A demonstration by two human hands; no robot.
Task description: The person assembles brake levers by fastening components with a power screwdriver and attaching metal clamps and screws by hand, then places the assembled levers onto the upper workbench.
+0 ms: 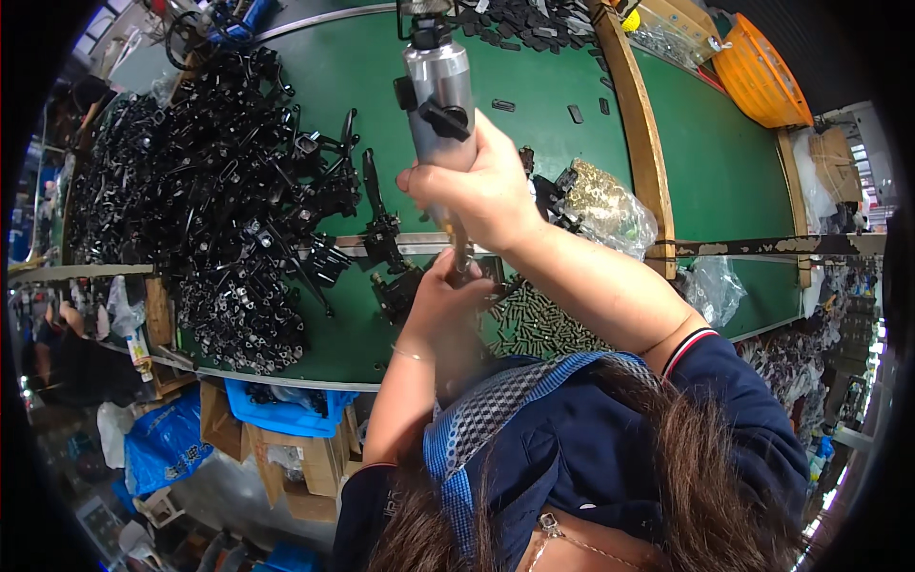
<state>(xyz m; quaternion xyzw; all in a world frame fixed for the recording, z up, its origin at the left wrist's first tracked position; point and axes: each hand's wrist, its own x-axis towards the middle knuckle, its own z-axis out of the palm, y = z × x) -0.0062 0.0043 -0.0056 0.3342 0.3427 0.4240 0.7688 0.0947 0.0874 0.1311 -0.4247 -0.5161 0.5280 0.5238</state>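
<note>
My right hand (488,186) is wrapped round a silver powered screwdriver (438,81) held upright, its tip pointing down. Below it, my left hand (446,297) is closed around a dark metal part (486,275) at the tool's tip; fingers and blur hide most of the part. Left of that hand lies a black lever assembly (381,229). A loose heap of small screws (543,319) spreads under my right forearm. Just beyond the forearm, a clear plastic bag (629,224) holds small brass-coloured pieces (593,189).
A large pile of black lever parts (210,172) covers the left of the green table (334,67). Flat black pieces (524,24) lie at the far edge. A wooden bar (637,124) divides the table on the right. An orange basket (758,71) stands far right; a blue bin (286,410) sits below the near edge.
</note>
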